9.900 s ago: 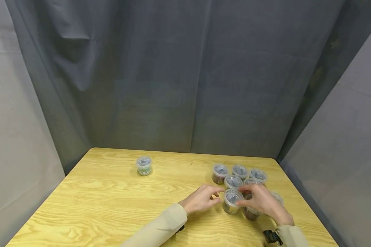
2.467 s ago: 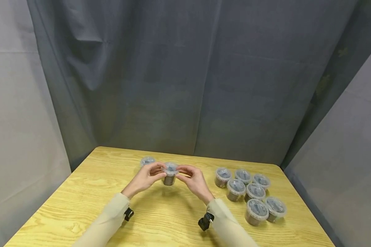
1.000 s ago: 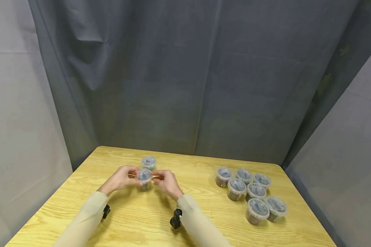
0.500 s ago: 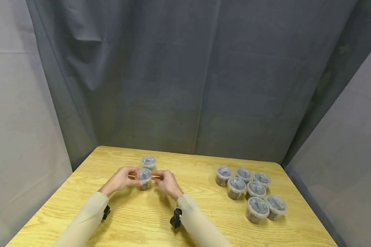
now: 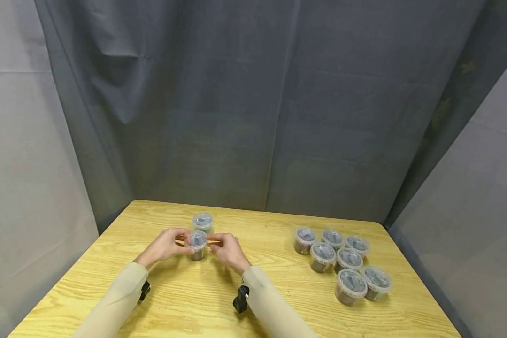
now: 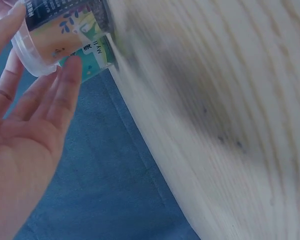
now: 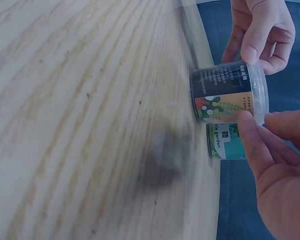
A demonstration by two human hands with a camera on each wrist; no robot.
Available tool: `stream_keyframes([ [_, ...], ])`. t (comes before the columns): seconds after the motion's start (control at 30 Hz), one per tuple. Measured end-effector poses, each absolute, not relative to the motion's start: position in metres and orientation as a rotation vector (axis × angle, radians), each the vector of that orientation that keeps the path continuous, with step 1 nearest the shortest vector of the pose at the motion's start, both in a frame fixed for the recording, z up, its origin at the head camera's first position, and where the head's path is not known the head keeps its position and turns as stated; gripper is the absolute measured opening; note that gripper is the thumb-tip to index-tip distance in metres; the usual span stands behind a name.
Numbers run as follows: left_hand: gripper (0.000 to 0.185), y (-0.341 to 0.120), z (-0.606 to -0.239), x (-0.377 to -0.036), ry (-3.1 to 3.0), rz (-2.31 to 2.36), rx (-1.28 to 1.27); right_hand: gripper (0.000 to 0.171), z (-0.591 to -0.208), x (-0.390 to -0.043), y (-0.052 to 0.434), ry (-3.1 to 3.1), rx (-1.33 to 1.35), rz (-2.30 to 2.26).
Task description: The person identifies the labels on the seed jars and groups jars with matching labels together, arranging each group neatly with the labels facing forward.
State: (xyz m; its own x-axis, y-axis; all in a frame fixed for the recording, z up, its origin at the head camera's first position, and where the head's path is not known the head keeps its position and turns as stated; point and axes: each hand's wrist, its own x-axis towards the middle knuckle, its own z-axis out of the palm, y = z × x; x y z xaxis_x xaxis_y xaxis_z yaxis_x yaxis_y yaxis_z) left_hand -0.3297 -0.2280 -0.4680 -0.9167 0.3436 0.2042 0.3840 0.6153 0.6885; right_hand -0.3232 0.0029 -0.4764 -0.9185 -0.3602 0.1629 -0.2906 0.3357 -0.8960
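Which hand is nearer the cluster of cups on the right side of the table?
Right. The right hand lies between the cluster of cups and the left hand, which sits farther off.

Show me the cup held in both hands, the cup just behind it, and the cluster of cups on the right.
held cup [image 5: 197,240]: head view, on its clear lid.
cup behind [image 5: 203,219]: head view, on its lid.
cluster of cups [image 5: 323,252]: head view, on one middle cup's lid.

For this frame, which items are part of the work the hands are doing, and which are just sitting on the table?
In hand:
- left hand and right hand, both holding the labelled cup
- green-labelled cup just behind it, on the table

Lying about:
- cluster of seven lidded cups at the right, untouched
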Motion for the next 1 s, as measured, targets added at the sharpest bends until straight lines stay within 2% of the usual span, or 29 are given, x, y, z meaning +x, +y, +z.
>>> stream_keyframes([
  [0.4, 0.039, -0.211, -0.459, -0.329, -2.654, -1.143, -0.496, 0.030, -0.469, -0.323, 0.028, 2.783, -0.714, -1.431],
  [0.63, 0.024, -0.184, -0.448, -0.329, -2.562, -1.133, -0.455, 0.027, -0.462, -0.325, 0.057, 2.869, -0.670, -1.412],
  [1.0, 0.015, -0.134, -0.444, -0.334, -2.548, -1.070, -0.535, 0.022, -0.453, -0.324, 0.109, 2.972, -0.559, -1.377],
])
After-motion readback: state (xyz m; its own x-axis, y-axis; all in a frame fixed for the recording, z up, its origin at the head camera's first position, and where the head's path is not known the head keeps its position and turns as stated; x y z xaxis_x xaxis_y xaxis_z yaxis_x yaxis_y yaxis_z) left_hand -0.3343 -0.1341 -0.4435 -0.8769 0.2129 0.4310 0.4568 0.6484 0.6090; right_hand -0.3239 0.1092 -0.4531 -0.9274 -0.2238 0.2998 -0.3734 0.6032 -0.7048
